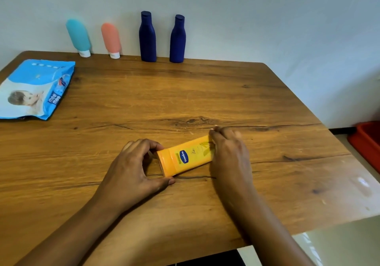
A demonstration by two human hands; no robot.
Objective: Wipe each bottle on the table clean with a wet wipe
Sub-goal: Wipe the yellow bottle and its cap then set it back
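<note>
A yellow lotion bottle (186, 156) lies on its side on the wooden table (185, 93), cap end toward the left. My left hand (133, 167) grips that cap end between thumb and curled fingers. My right hand (228, 152) covers the bottle's far end, fingers curled over it; whether a wipe is under the fingers I cannot tell. At the back against the wall stand a teal tube (79, 36), a pink tube (111, 39) and two dark blue bottles (147, 37) (177, 39).
A blue pack of wet wipes (35, 89) lies at the table's left edge. A red bin (368, 140) sits on the floor beyond the right edge. The table's front edge runs close below my forearms.
</note>
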